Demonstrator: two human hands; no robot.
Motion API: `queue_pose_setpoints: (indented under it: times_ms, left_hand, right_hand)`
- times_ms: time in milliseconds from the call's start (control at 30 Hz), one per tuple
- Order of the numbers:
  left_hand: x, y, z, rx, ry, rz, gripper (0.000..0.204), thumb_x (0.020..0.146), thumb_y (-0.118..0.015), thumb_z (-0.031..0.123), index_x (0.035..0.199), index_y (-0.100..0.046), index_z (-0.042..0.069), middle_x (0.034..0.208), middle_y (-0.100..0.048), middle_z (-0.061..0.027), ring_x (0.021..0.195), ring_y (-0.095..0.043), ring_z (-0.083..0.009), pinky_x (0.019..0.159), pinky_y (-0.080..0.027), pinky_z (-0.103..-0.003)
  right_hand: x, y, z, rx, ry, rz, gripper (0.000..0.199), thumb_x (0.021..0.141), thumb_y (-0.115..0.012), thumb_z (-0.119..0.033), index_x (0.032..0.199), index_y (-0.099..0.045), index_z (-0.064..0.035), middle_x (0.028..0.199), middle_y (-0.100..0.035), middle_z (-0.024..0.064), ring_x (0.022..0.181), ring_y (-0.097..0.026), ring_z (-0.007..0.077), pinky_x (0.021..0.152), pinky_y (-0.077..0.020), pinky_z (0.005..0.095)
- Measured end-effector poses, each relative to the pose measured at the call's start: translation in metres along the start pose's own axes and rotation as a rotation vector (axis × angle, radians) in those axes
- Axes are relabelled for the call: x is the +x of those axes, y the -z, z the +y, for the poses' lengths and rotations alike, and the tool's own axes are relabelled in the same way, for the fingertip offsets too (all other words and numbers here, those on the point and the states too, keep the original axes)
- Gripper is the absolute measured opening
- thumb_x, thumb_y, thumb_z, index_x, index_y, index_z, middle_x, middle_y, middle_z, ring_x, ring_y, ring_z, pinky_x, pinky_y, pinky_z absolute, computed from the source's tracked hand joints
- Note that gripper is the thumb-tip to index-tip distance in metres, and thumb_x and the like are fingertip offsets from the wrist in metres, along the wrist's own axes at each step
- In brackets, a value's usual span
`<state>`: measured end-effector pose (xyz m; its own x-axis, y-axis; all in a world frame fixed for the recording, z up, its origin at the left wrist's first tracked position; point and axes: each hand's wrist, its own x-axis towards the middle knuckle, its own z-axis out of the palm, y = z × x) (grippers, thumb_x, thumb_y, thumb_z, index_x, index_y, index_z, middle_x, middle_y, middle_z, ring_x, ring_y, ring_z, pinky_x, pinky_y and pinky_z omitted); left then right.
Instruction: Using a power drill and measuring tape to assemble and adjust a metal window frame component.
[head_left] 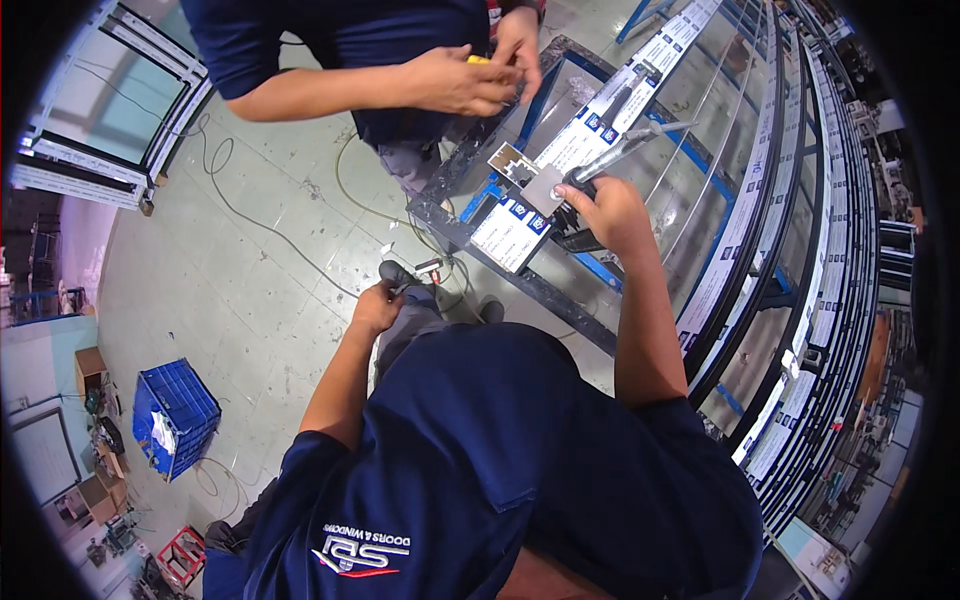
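My right hand (612, 215) is closed around the black handle of what looks like a sealant gun with a silver barrel (620, 150). Its pale nozzle points to the far right. Beside my thumb is a small grey metal plate (543, 190), at the stepped end of a profile (512, 163). A long profile covered in white and blue film (585, 130) lies across the work stand, and a film-covered end piece (510, 235) sits nearer me. My left hand (375, 306) hangs low by my leg, fingers curled round something dark that I cannot make out.
Across the stand, a co-worker's hands (465, 80) hold a small yellow item. The dark stand (585, 325) has blue bars. Several long profiles (740, 250) curve along the right. A blue crate (180, 415) sits at left; a cable (270, 235) and a hose (350, 190) trail over the floor.
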<state>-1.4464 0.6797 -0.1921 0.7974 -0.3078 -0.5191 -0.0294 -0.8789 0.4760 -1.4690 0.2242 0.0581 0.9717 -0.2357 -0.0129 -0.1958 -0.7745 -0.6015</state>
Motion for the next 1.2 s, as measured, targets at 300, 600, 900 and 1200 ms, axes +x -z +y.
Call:
queue_pose_setpoints:
  times_ms: [300,600,900,1200]
  left_hand:
    - [-0.031,-0.05,-0.08,0.115,0.127,-0.049,0.048,0.093,-0.075,0.038,0.127,-0.077,0.004,0.119,-0.08,-0.0238,0.113,-0.076,-0.0399,0.102,-0.06,-0.046]
    - [-0.09,-0.067,-0.138,0.167,0.327,-0.07,0.05,0.094,-0.074,0.042,0.129,-0.078,0.007,0.126,-0.078,-0.0234,0.123,-0.073,-0.0378,0.108,-0.057,-0.044]
    - [-0.085,-0.066,-0.107,0.076,0.296,-0.096,0.051,0.093,-0.074,0.038,0.132,-0.077,0.005,0.128,-0.077,-0.0242,0.125,-0.072,-0.0388,0.111,-0.056,-0.043]
    - [-0.086,-0.064,-0.103,0.091,0.274,-0.09,0.051,0.094,-0.072,0.04,0.13,-0.077,0.005,0.124,-0.079,-0.0241,0.12,-0.075,-0.0382,0.107,-0.058,-0.043]
  right_hand:
    - [0.004,-0.006,0.006,-0.016,0.012,0.01,0.064,0.095,-0.079,-0.055,0.084,-0.071,0.0075,0.073,-0.065,0.0295,0.078,-0.069,0.0487,0.072,-0.0536,0.053]
    - [0.002,-0.002,0.004,-0.022,-0.005,-0.004,0.063,0.096,-0.078,-0.056,0.087,-0.072,0.0066,0.077,-0.068,0.0287,0.081,-0.07,0.048,0.075,-0.0544,0.0524]
    - [0.001,-0.002,-0.001,-0.023,-0.039,-0.056,0.05,0.099,-0.078,-0.048,0.109,-0.08,0.001,0.087,-0.077,0.0224,0.082,-0.075,0.0384,0.08,-0.0564,0.0449]
    - [-0.001,0.003,-0.007,-0.042,-0.073,-0.072,0.054,0.099,-0.077,-0.051,0.11,-0.079,0.0021,0.09,-0.076,0.0249,0.09,-0.075,0.0419,0.083,-0.0565,0.0471]
